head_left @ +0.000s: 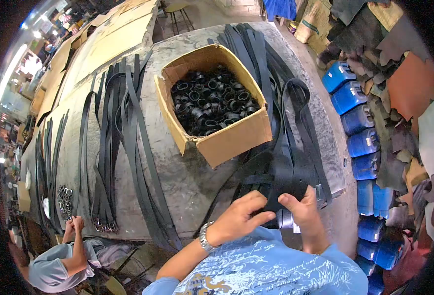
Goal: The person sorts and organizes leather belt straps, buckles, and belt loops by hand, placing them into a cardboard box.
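Note:
Close to my body, a black leather belt point(289, 176) is bent into a curve and partly blurred. My right hand point(304, 209) grips it with the thumb raised along its near edge. My left hand point(246, 212), with a metal-band watch on the wrist, is closed on the belt's left part, its fingertips hidden behind the dark leather. Just beyond both hands, a cardboard box point(229, 145) full of small black belt loops point(209, 101) stands on the table.
Long black straps point(116, 113) lie in bundles on the grey table point(177, 182), with more straps point(256, 59) right of the box. At left, a co-worker's hands point(74, 223) are near a pile of metal buckles point(64, 201). Blue jugs point(357, 118) and leather pieces point(413, 83) line the right side.

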A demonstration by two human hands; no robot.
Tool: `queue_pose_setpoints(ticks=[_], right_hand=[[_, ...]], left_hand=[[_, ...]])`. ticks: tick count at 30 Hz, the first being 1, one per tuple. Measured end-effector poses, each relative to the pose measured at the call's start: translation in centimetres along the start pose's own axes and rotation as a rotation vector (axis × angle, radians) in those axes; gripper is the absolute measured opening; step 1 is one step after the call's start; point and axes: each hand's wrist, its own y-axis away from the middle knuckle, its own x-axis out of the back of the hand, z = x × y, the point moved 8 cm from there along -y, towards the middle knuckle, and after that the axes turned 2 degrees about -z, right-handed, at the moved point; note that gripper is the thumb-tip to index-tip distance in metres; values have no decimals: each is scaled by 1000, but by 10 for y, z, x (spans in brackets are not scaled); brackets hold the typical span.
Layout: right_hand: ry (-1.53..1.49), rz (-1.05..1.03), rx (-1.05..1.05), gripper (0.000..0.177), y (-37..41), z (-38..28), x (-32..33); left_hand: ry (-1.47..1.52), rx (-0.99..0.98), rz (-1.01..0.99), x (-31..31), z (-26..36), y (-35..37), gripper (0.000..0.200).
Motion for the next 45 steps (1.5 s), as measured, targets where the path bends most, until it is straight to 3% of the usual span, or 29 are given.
queue_pose_setpoints(ticks=[4,5,6,8,10,12,13,16,18,19,20,21,22,23,24,25,26,27,30,31,32,33,34,38,39,41,42,44,45], right_hand=[[47,-2,230,41,-20,-15,23],[102,111,233,56,-25,-25,38],[184,274,338,61,-30,-46,53],[184,380,514,65,-44,-96,81],[140,502,642,63,-65,-135,126],[127,256,800,58,-99,-190,121],[179,345,821,58,-109,-210,113],[84,290,831,49,-173,-251,111],[99,474,807,44,-225,-274,112],[194,256,782,44,-272,-285,122],[231,341,639,50,-321,-284,145],[522,400,465,56,-315,-273,119],[541,547,528,63,-321,-253,136],[1048,574,776,70,-390,-260,229],[1200,729,994,58,-368,-247,240],[974,603,770,64,-311,-211,193],[1006,534,754,56,-269,-174,167],[904,282,553,47,-234,-118,138],[532,-245,-255,30,-105,60,55],[440,-359,-297,26,-69,100,36],[341,-379,-385,25,-38,119,20],[345,-350,-440,27,-17,120,7],[186,-367,-360,30,-8,117,-4],[85,-204,-304,24,-1,112,13],[56,-157,-319,24,-1,101,16],[78,-115,-310,28,2,99,30],[73,-107,-304,28,3,95,33],[72,-92,-289,28,4,85,37],[74,-105,-291,28,4,86,38]], left_hand=[[-33,-10,38,7,-6,-1,27],[-159,67,-20,6,-23,9,25],[-284,145,-78,7,-43,23,24],[-464,304,-183,9,-88,61,22],[-539,455,-251,8,-127,103,23],[-576,590,-291,5,-153,138,24],[-573,626,-276,3,-163,149,25],[-559,692,-244,-2,-181,164,25],[-548,698,-222,-6,-185,164,24],[-484,645,-171,-7,-180,160,26],[-424,589,-125,-4,-174,152,27],[-366,529,-84,1,-168,142,28],[-249,476,-55,4,-158,129,32],[-178,465,-39,6,-147,118,33],[-109,451,-22,9,-135,104,34],[-42,436,-1,14,-122,87,35],[-30,428,28,24,-105,68,35],[-13,428,61,33,-85,49,35],[138,350,182,26,-83,24,30],[183,332,202,28,-69,9,29],[116,354,97,21,-64,-1,30],[43,370,-7,17,-60,-8,31],[-37,385,-105,11,-58,-11,33],[-411,408,-499,-2,-59,-10,44],[-463,386,-433,19,-40,-23,42],[-596,216,-3,78,-8,-57,28],[-691,280,224,112,-1,-68,25],[-899,205,306,158,-9,-92,31],[-1208,271,326,169,-19,-99,34]])
